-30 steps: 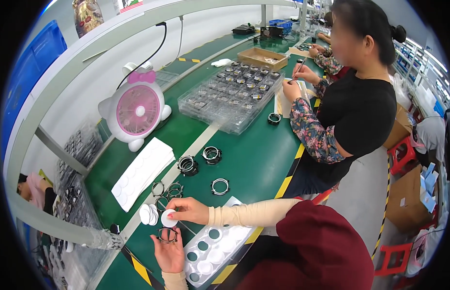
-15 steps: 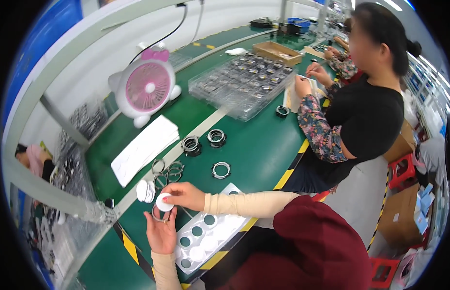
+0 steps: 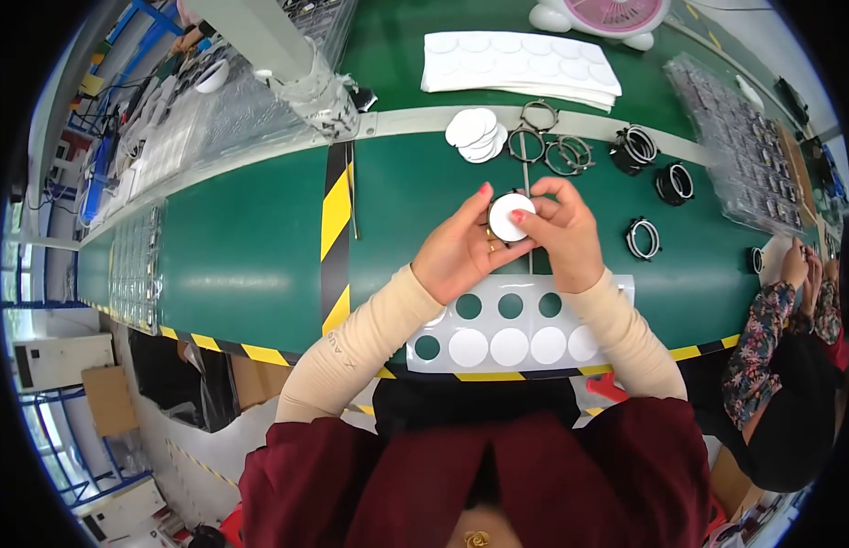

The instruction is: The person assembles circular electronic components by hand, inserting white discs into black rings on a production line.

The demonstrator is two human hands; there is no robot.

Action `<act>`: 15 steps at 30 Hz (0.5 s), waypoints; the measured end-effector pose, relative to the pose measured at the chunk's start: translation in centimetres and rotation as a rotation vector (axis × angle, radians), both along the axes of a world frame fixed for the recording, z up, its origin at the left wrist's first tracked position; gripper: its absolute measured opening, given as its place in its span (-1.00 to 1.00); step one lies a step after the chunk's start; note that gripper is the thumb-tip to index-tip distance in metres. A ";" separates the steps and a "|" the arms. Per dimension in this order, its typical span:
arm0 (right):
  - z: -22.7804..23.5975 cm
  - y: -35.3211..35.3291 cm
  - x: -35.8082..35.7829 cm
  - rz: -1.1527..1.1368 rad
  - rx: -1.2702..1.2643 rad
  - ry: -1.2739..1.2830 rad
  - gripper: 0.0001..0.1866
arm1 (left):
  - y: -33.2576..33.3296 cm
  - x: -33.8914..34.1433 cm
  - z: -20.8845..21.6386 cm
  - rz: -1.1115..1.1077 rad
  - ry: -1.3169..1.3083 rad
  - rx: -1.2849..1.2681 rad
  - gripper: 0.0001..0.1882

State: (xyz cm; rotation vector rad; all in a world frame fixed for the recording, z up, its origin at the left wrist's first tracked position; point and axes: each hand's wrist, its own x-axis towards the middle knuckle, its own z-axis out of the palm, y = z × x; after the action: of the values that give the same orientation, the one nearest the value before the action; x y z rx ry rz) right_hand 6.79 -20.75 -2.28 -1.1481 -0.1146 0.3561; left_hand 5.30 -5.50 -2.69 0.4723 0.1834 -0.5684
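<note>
A thin dark ring point(image 3: 494, 206) is held near the middle of the bench by my left hand point(image 3: 454, 254), its fingers and thumb about the edge. Over the ring's opening lies a round white disc point(image 3: 508, 213). My right hand point(image 3: 571, 239) has its thumb on the disc's face and its fingers curled at the ring's right side. Just below my hands is a white sheet of round stickers point(image 3: 445, 321), with several circles gone. Beyond my hands are a small pile of white discs point(image 3: 476, 134) and several loose thin rings point(image 3: 568, 155).
Several black-and-silver rings point(image 3: 643, 238) stand to the right. At the back lies a stack of white sheets point(image 3: 516, 68), beside a pink-and-white fan point(image 3: 616, 13). Clear plastic trays point(image 3: 735, 146) hold parts at the far right, near a co-worker's sleeve point(image 3: 762, 342). A post point(image 3: 301, 78) rises at left.
The view has swung left and downward. The white disc, earlier held by my right hand above the tilted ring, now lies flat over the ring, and both hands are closed around them.
</note>
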 end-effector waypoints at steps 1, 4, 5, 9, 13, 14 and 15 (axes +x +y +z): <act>0.2 0.1 -0.1 -0.018 -0.031 0.004 -0.72 | 0.0 0.0 0.1 -0.012 -0.008 0.016 -0.63; 0.2 0.3 -0.4 -0.044 -0.080 0.026 -0.65 | -0.1 -0.1 0.2 -0.004 -0.004 0.034 -0.66; 0.1 0.5 -0.4 -0.063 -0.121 0.005 -0.66 | 0.0 -0.1 0.2 -0.008 -0.002 0.037 -0.66; 0.2 0.9 -0.6 -0.094 -0.179 -0.023 -0.67 | 0.1 -0.2 0.0 0.004 0.010 0.044 -0.67; 0.4 0.9 -0.7 -0.098 -0.201 -0.032 -0.69 | 0.2 -0.1 -0.2 0.002 0.009 0.025 -0.68; 0.3 0.9 -0.7 -0.098 -0.201 -0.041 -0.70 | 0.2 -0.1 -0.3 -0.001 0.009 0.026 -0.68; 0.3 0.9 -0.6 -0.096 -0.205 -0.041 -0.70 | 0.2 -0.1 -0.2 0.001 0.009 0.022 -0.68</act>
State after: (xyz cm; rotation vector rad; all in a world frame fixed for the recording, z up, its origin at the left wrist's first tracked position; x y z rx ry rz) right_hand 6.15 -19.89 -1.99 -1.3594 -0.0594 0.2630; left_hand 5.18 -5.28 -2.87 0.4914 0.1983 -0.5684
